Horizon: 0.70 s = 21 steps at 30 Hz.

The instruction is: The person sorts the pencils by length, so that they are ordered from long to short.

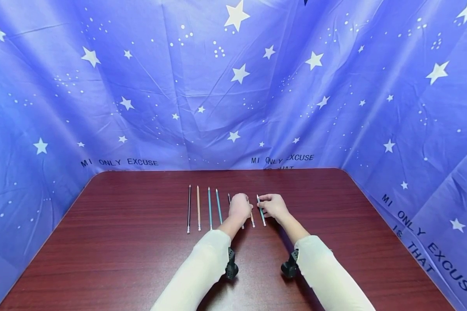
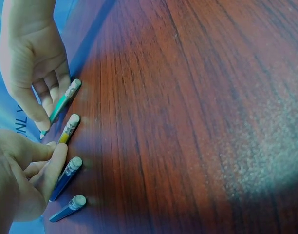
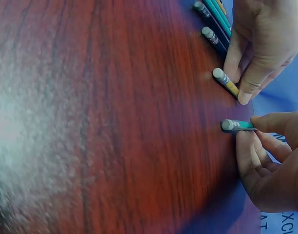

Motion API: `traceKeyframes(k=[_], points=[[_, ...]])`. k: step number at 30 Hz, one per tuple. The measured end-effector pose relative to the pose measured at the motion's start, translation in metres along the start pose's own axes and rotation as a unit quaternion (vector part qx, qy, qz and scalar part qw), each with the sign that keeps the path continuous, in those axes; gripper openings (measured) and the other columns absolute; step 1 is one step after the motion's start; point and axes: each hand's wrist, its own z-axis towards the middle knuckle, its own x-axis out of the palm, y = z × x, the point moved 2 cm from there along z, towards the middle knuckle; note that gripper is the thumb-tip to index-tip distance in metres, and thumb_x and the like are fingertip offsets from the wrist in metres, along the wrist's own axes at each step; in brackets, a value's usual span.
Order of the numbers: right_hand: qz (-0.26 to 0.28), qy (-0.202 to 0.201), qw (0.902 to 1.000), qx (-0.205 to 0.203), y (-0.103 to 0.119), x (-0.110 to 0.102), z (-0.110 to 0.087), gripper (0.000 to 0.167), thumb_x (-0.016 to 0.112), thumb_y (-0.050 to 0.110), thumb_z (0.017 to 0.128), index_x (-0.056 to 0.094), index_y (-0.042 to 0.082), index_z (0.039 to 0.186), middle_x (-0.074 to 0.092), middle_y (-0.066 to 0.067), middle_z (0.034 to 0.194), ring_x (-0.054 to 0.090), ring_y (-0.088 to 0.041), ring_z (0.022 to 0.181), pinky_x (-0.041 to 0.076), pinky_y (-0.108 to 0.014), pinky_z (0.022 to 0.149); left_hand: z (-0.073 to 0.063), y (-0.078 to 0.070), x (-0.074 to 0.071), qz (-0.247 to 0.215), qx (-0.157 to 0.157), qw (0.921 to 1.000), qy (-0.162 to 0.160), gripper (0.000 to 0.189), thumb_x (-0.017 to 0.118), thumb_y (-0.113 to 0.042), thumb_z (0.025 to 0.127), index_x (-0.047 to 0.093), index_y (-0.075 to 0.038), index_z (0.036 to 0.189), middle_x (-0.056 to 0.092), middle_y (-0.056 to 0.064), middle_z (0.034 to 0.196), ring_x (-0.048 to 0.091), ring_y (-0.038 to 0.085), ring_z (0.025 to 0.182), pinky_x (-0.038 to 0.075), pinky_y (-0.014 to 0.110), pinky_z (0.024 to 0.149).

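Near the middle of the table [image 1: 148,259], my left hand [image 1: 240,207] pinches a yellow pencil [image 1: 252,221] between thumb and finger. In the right wrist view the white eraser end of this yellow pencil [image 3: 227,83] sticks out from the fingertips. Just to the right, my right hand [image 1: 274,206] pinches a green pencil [image 1: 262,214], its tip pointing away and its eraser toward me. The left wrist view shows the green pencil [image 2: 61,108] under the right thumb and fingers. A dark pencil [image 2: 67,179] lies beside the left hand, partly hidden by it.
Left of the hands, a black pencil [image 1: 188,209], a yellow-orange pencil [image 1: 198,209] and two teal pencils [image 1: 209,207] lie roughly side by side, tips away. A blue curtain with stars [image 1: 202,86] hangs behind the table's far edge.
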Motion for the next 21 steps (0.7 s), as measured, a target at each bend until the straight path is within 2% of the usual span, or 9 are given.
traceKeyframes(k=[3,8,11,21], points=[[-0.025,-0.007,0.9996,-0.008,-0.0008,0.0019,0.0009,0.029,0.063,0.004,0.083,0.064,-0.004,0.11,0.067,-0.008,0.073,0.054,-0.009,0.054,0.052,-0.022,0.047,0.0,0.0006,0.0001,-0.003,0.002,1.0,-0.002,0.012,0.069,-0.014,0.083,0.067,-0.004,0.091,0.068,0.004,0.083,0.065,0.017,0.084,0.055,0.027,0.074],[-0.063,-0.021,0.9976,-0.02,-0.0021,0.0045,0.0018,0.027,0.065,0.008,0.083,0.066,-0.001,0.109,0.066,-0.006,0.077,0.052,-0.009,0.052,0.049,-0.021,0.044,-0.0011,0.0006,-0.0006,-0.005,0.007,0.9999,-0.01,0.008,0.07,-0.012,0.082,0.066,-0.005,0.08,0.065,0.004,0.074,0.064,0.017,0.076,0.054,0.026,0.069],[-0.08,-0.031,0.996,-0.023,-0.0026,0.0053,0.0023,0.026,0.066,0.01,0.083,0.068,0.002,0.107,0.066,-0.006,0.079,0.051,-0.009,0.051,0.047,-0.021,0.043,-0.0014,0.0006,-0.001,-0.004,0.008,0.9999,-0.014,0.008,0.07,-0.012,0.081,0.066,-0.006,0.078,0.065,0.003,0.073,0.062,0.016,0.074,0.053,0.026,0.067],[-0.113,-0.051,0.9921,-0.021,-0.0016,0.0075,0.0004,0.022,0.067,0.013,0.083,0.069,0.005,0.103,0.064,-0.003,0.072,0.047,-0.008,0.043,0.041,-0.02,0.042,-0.0028,-0.0002,-0.0005,-0.012,0.0,0.9999,-0.012,0.014,0.07,-0.012,0.082,0.068,-0.003,0.093,0.068,0.005,0.084,0.064,0.016,0.079,0.054,0.026,0.072]])
